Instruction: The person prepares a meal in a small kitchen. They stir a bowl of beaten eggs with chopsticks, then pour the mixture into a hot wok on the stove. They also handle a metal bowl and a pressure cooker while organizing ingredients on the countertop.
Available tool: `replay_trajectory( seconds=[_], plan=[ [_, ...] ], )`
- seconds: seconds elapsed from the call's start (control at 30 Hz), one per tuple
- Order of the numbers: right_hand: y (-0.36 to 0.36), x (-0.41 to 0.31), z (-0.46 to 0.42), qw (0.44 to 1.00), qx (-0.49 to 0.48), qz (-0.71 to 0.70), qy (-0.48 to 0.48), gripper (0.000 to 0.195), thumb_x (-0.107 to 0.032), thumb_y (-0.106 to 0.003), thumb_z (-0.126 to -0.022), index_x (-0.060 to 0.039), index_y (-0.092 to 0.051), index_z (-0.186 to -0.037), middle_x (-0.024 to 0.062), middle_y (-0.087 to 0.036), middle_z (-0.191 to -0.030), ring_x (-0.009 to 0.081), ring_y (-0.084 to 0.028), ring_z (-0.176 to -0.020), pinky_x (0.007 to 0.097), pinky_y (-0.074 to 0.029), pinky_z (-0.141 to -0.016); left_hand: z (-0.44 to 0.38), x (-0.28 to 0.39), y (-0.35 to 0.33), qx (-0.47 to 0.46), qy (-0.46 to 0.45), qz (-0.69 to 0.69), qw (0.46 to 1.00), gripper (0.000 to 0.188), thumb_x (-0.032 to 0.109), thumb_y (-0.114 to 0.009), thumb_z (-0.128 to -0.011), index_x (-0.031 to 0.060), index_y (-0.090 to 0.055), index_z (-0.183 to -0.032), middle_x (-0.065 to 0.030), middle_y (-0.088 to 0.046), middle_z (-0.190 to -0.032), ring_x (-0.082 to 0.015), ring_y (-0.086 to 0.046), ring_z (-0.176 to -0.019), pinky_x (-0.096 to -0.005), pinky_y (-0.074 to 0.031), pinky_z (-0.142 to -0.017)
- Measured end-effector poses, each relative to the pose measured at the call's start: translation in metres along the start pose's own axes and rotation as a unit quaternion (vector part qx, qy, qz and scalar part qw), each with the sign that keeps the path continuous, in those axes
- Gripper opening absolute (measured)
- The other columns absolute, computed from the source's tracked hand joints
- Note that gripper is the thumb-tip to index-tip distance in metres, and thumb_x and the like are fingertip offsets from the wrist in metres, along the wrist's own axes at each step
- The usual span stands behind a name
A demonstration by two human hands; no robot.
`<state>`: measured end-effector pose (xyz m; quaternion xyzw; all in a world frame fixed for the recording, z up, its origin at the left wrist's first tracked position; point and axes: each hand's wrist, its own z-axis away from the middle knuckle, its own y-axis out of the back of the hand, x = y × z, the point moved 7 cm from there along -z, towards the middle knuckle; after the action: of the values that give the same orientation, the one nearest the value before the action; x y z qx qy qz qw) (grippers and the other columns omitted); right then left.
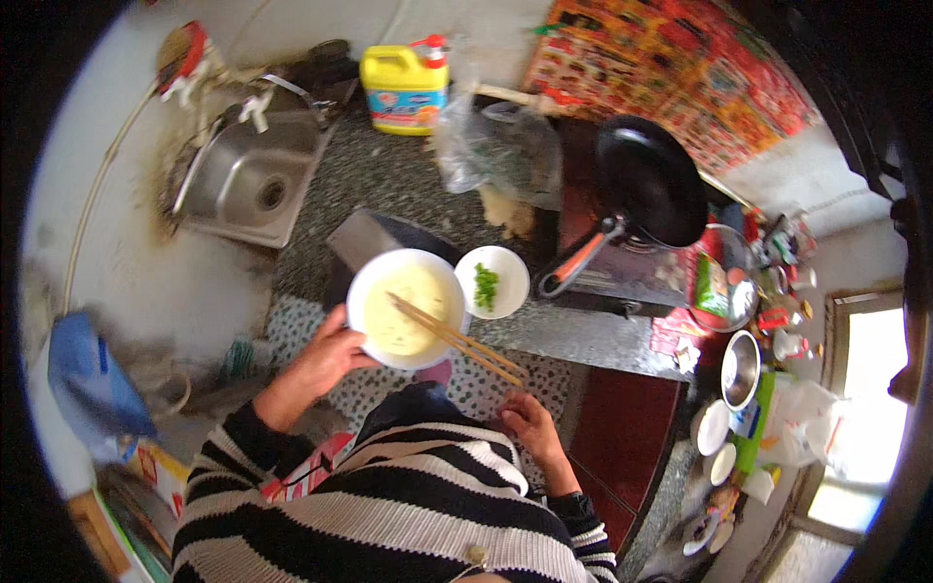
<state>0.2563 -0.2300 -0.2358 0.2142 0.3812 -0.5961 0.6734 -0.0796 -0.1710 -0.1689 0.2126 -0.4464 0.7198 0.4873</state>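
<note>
My left hand (pixel 324 361) grips the rim and side of a white bowl (pixel 356 291). Inside it is a pale yellow liquid (pixel 408 331) that looks like beaten egg. A pair of wooden chopsticks (pixel 466 344) rests in the bowl, the free ends sticking out to the right, over its rim. Just right of it, a smaller white bowl (pixel 514 291) holds chopped green herbs (pixel 485 286), perhaps scallion. Below the chopstick ends, near my waist, is my right hand (pixel 531 424), its fingers loosely curled and nothing visible in them.
A black frying pan (pixel 649 182) sits on the stove at the right, its orange-trimmed handle towards me. A steel sink (pixel 240 189) lies left. At the back stand a yellow jug (pixel 404 91) and a clear plastic bag (pixel 459 146). A steel bowl (pixel 740 372) is among clutter far right.
</note>
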Motion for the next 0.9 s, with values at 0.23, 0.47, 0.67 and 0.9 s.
replay_trajectory(
  seconds=[0.23, 0.47, 0.67, 0.9],
  plan=[
    [0.07, 0.027, 0.021, 0.966, 0.214, 0.146, -0.003, 0.017, -0.015, -0.064, -0.088, 0.0018, -0.059, -0.086, 0.0077, -0.063, -0.074, 0.0128, -0.058, -0.064, 0.0294, -0.047, -0.058, -0.058, 0.047, 0.038, 0.047, -0.045, 0.026, 0.998, 0.046, 0.005, -0.047, -0.087, 0.0103, -0.038, -0.132, -0.0133, -0.053, -0.125, -0.0289, -0.057, -0.111, -0.0444, -0.052, -0.088],
    [0.088, 0.03, 0.041, 0.919, 0.26, 0.296, 0.017, 0.025, -0.023, -0.067, -0.085, 0.0004, -0.058, -0.079, 0.0129, -0.061, -0.066, 0.0218, -0.058, -0.058, 0.0345, -0.045, -0.054, -0.14, 0.046, 0.054, 0.035, -0.094, 0.074, 0.992, 0.045, 0.003, -0.047, -0.085, 0.0073, -0.04, -0.128, -0.0139, -0.052, -0.125, -0.0305, -0.055, -0.113, -0.0453, -0.051, -0.093],
    [0.09, 0.04, 0.062, 0.896, 0.253, 0.365, 0.004, 0.026, -0.029, -0.059, -0.09, -0.0029, -0.062, -0.088, 0.0199, -0.063, -0.078, 0.0375, -0.063, -0.075, 0.0416, -0.047, -0.062, -0.178, 0.051, 0.026, 0.053, -0.105, 0.116, 0.986, 0.046, -0.002, -0.047, -0.082, 0.0012, -0.04, -0.128, -0.0184, -0.05, -0.124, -0.0334, -0.051, -0.116, -0.0473, -0.048, -0.098],
    [0.104, 0.064, 0.083, 0.909, 0.269, 0.319, -0.002, 0.022, -0.018, -0.053, -0.091, -0.0063, -0.062, -0.108, 0.022, -0.064, -0.086, 0.038, -0.063, -0.082, 0.0409, -0.048, -0.066, -0.203, 0.045, 0.027, 0.081, -0.093, 0.131, 0.984, 0.048, -0.005, -0.048, -0.08, -0.0001, -0.04, -0.127, -0.0192, -0.05, -0.124, -0.0345, -0.051, -0.115, -0.0481, -0.048, -0.098]
  ],
)
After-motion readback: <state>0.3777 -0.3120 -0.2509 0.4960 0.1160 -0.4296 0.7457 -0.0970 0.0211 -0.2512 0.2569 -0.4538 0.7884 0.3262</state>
